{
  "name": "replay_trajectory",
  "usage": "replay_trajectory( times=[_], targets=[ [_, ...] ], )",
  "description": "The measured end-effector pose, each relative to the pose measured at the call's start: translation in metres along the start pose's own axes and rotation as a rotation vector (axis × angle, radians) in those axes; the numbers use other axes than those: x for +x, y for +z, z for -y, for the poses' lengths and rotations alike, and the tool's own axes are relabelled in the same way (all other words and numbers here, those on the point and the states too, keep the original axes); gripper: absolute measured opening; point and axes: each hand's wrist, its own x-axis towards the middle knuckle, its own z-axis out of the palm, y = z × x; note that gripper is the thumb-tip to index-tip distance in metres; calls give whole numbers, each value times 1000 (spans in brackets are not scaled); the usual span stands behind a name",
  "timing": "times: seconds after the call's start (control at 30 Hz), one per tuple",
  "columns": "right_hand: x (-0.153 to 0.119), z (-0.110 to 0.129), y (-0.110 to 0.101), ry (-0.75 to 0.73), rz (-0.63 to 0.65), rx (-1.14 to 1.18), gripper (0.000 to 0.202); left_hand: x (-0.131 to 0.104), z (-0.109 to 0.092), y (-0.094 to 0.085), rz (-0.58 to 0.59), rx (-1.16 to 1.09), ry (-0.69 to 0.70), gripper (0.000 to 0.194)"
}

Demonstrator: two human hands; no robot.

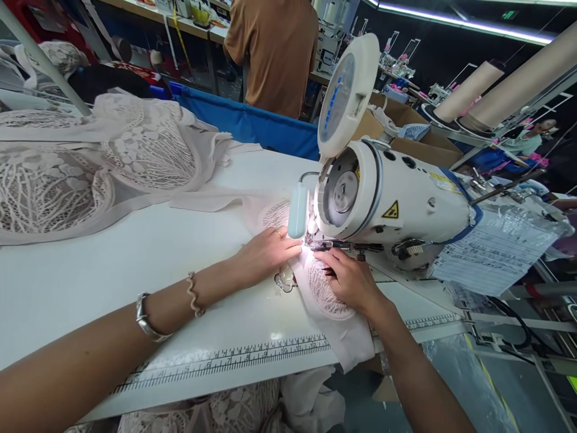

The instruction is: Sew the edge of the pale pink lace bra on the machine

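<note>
A pale pink lace bra lies under the needle area of a white sewing machine, its near end hanging over the table's front edge. My left hand is on the fabric left of the needle, fingers closed together on its edge. On the right, my right hand grips the lace cup just below the presser area, fingers bent. A small dark pointed item shows by its fingers; I cannot make out its kind. A lit lamp hangs over the stitching spot, and the needle itself is hidden.
More lace bras are heaped on the left of the white table. A printed ruler runs along its front edge. Further bras lie below the edge. Beyond a blue cloth bin stands a person in brown.
</note>
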Motion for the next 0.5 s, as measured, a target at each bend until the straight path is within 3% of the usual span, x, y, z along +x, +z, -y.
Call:
replay_trajectory(
  times=[0.1,0.3,0.4,0.5],
  targets=[
    [-1,1,-2,33,16,8,53,0,1,0,-13,1,-12,32],
    [2,0,1,98,17,63,25,0,2,-1,5,16,-5,33],
    [7,2,2,232,35,90,14,1,2,0,10,43,-7,36],
    [13,6,0,379,81,98,21,4,-6,-5,8,110,-32,39]
  ],
)
